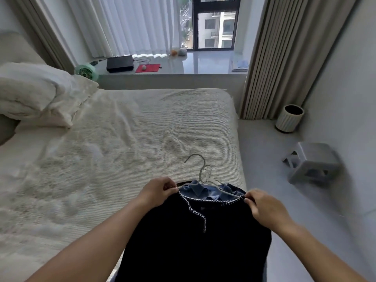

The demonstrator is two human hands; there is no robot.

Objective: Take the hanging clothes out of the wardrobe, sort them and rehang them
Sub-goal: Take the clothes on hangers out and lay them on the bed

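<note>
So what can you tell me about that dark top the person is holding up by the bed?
The dark top looks like a navy or black knit, with pale blanket stitching round its neckline and down a short front slit. It hangs on a white hanger, over a blue collared shirt visible inside the neck. The left hand and right hand each pinch a shoulder edge, holding it over the near corner of the bed. Its lower part runs out of view.

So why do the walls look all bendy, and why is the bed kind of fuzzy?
Head view: the wide lens bows the curtain and wall toward the edges; the bed is smeared on its left side, likely motion blur; daylight from the window glares on the sill; the dark top in both hands shows little detail.
</note>
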